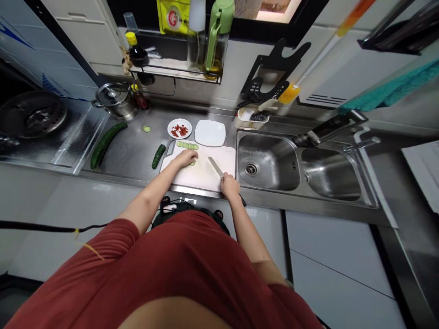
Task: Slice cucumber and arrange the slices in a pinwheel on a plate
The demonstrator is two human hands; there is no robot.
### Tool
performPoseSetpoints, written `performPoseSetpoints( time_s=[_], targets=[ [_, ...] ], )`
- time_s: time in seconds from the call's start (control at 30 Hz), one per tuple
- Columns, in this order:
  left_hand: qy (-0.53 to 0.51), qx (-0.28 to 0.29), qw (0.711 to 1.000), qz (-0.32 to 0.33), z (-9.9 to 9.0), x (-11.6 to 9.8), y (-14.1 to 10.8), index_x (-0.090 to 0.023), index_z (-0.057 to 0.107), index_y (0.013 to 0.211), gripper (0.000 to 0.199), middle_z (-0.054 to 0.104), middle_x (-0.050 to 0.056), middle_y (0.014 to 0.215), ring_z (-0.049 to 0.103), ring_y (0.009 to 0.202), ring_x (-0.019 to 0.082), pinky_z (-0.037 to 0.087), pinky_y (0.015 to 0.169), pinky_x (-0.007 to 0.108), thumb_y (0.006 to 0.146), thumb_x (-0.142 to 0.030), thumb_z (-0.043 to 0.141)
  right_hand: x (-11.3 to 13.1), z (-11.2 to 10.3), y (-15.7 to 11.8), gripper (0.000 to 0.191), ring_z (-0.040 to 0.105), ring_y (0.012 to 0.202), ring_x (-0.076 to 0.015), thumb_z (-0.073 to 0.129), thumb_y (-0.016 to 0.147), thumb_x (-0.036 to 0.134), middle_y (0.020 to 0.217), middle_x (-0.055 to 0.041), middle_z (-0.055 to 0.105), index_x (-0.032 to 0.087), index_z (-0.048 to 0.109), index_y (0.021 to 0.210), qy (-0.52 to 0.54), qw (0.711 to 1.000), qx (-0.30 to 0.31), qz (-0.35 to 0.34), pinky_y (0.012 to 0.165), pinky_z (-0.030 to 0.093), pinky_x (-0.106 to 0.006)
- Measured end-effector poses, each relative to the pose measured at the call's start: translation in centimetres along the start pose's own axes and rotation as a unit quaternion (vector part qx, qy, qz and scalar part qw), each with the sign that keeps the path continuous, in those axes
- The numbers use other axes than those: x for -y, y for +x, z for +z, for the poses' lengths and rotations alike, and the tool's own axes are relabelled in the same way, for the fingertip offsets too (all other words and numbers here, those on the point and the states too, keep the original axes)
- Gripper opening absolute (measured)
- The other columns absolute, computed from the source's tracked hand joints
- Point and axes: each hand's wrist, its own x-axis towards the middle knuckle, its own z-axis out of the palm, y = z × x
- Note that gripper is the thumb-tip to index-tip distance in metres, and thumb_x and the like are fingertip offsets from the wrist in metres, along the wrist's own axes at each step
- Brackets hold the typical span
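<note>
Nicely done: left hand (185, 158) cupped down on the cucumber (192, 162), pinning it to the white cutting board (202, 179), right hand (229, 186) gripping the kitchen knife (215, 167) firmly, blade clear of those fingers.

Nothing is reading clearly — the yellow packet (173, 17) is showing a round red label, its characters too small and blurred.

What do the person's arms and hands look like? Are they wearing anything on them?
The left hand and right hand are bare, with no gloves. The left arm and right arm are bare too, up to the short sleeves of a loose brick-red top.
</note>
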Motion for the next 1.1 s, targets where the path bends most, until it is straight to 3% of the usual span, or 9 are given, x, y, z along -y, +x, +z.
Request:
performPoseSetpoints(
  time_s=[0.13, 0.23, 0.33, 0.5, 0.73, 1.1],
  targets=[
    [-0.010, -0.121, 0.985, -0.121, 0.7, -0.2, -1.8, -0.021, 0.070, 0.099, 0.022, 0.069, 0.005, 0.092, 0.060, 0.088, 0.020, 0.044, 0.079, 0.029, 0.079, -0.026, 0.062, -0.3, 0.0, 0.4, 0.030, 0.063, 0.099, -0.0252, 0.032, 0.099, 0.028, 0.112, -0.0140, 0.061, 0.017, 0.052, 0.119, -0.006, 1.000, 0.011, -0.017, 0.082, 0.046, -0.033],
    [-0.017, -0.136, 0.974, -0.183, 1.6, -0.2, -3.3, -0.021, 0.070, 0.098, 0.025, 0.067, 0.004, 0.090, 0.059, 0.085, 0.020, 0.045, 0.076, 0.029, 0.076, -0.034, 0.066, -0.3, -0.4, 0.6, 0.028, 0.063, 0.101, -0.0255, 0.035, 0.098, 0.026, 0.110, -0.0140, 0.063, 0.016, 0.055, 0.116, -0.013, 0.999, 0.029, -0.040, 0.083, 0.046, -0.032],
    [0.007, -0.131, 0.977, -0.166, 2.5, 0.0, -4.1, -0.022, 0.071, 0.101, 0.033, 0.064, 0.006, 0.096, 0.057, 0.092, 0.022, 0.045, 0.081, 0.031, 0.072, -0.038, 0.071, 0.0, -0.9, 0.5, 0.028, 0.063, 0.102, -0.0249, 0.035, 0.098, 0.025, 0.109, -0.0146, 0.065, 0.016, 0.055, 0.116, -0.013, 0.997, 0.038, -0.063, 0.084, 0.045, -0.032],
    [0.006, -0.118, 0.984, -0.131, 2.9, 0.9, -4.2, -0.027, 0.071, 0.111, 0.035, 0.062, 0.006, 0.098, 0.056, 0.097, 0.022, 0.043, 0.088, 0.032, 0.078, -0.036, 0.066, 1.5, -1.3, -0.6, 0.029, 0.063, 0.100, -0.0250, 0.034, 0.098, 0.026, 0.107, -0.0149, 0.066, 0.015, 0.054, 0.118, -0.002, 0.992, 0.047, -0.114, 0.082, 0.045, -0.031],
    [-0.087, -0.141, 0.977, -0.133, 3.0, 2.0, -3.9, -0.022, 0.072, 0.105, 0.032, 0.065, 0.004, 0.094, 0.058, 0.084, 0.016, 0.045, 0.078, 0.027, 0.076, -0.032, 0.067, 3.8, -1.1, -1.5, 0.028, 0.063, 0.100, -0.0248, 0.034, 0.098, 0.022, 0.108, -0.0148, 0.065, 0.016, 0.053, 0.117, -0.007, 0.987, 0.057, -0.148, 0.083, 0.046, -0.032],
    [-0.090, -0.144, 0.974, -0.149, 2.9, 1.7, -3.8, -0.021, 0.072, 0.098, 0.025, 0.065, 0.003, 0.091, 0.057, 0.081, 0.015, 0.044, 0.074, 0.025, 0.075, -0.028, 0.067, 5.1, -1.1, -1.5, 0.028, 0.063, 0.099, -0.0247, 0.035, 0.097, 0.019, 0.108, -0.0156, 0.065, 0.014, 0.052, 0.117, -0.013, 0.986, 0.076, -0.145, 0.083, 0.046, -0.032]
  ],
)
